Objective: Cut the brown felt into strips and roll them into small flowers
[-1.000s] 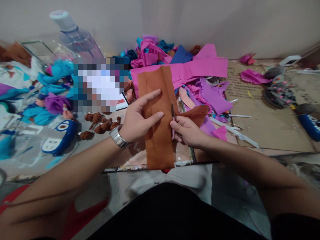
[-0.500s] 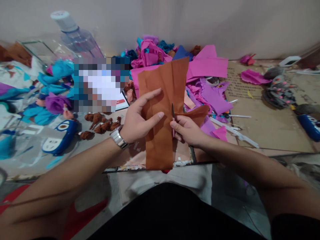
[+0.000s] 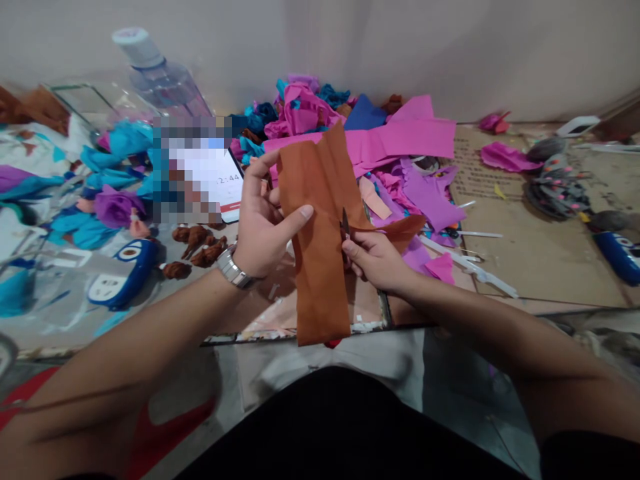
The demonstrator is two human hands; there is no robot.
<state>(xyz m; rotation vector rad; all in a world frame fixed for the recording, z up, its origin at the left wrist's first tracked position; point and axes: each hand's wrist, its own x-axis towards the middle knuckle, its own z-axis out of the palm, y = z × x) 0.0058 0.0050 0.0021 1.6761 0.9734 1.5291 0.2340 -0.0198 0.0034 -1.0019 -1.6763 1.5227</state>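
Note:
A long brown sheet of crepe paper (image 3: 320, 267) stands tilted over the table's front edge, partly cut, with a flap (image 3: 403, 228) folded out to the right. My left hand (image 3: 265, 223) grips its left side, thumb on the front face and fingers curled behind. In my right hand (image 3: 375, 257) is a pair of scissors (image 3: 345, 223); the dark blade tips point up at the cut in the sheet. Most of the handles are hidden by my fingers.
Behind lies a pile of pink paper (image 3: 367, 143) and purple paper (image 3: 433, 203) scraps. A phone (image 3: 233, 190), a bottle (image 3: 165, 83) and small brown twisted pieces (image 3: 207, 253) are to the left. Cardboard (image 3: 540, 253) covers the right side, near a pincushion (image 3: 557, 183).
My left hand has gone from lying spread over the sheet to gripping its left edge. The sheet's upper part has shifted and its right flap hangs further out. The scissors stay near the cut.

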